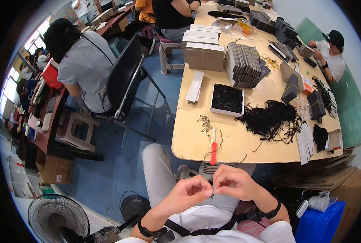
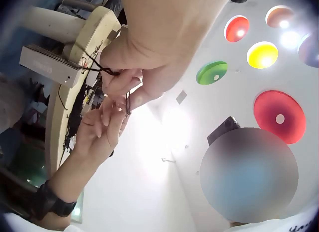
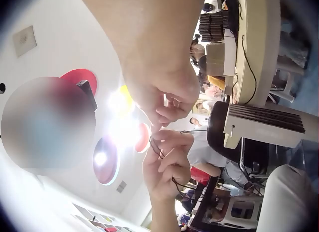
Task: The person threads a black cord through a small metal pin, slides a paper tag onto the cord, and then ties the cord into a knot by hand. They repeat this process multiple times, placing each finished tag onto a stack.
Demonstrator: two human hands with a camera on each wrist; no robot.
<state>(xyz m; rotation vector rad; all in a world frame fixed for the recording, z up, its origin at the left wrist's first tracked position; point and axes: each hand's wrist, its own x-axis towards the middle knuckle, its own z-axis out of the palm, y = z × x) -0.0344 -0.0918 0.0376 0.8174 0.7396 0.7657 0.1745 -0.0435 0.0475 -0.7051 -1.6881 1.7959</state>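
Note:
In the head view both hands meet above the lap. The left hand (image 1: 190, 193) pinches a thin black cord (image 1: 212, 197) between thumb and forefinger, and the right hand (image 1: 238, 184) pinches it from the other side, fingertips touching. A small loop of the cord (image 2: 128, 103) hangs at the fingertips in the left wrist view; more cord (image 3: 178, 183) trails by the left hand (image 3: 169, 164) in the right wrist view. How the cord is joined is too small to tell. A stack of tags (image 3: 264, 123) stands near the knee, below the hands.
On the table (image 1: 188, 133) lie a red-handled tool (image 1: 213, 154), metal pins (image 1: 205, 122), a box of black pieces (image 1: 227, 99), a heap of black cords (image 1: 271, 119) and bundled tags (image 1: 242, 65). A fan (image 1: 58, 218) stands at lower left; people sit around.

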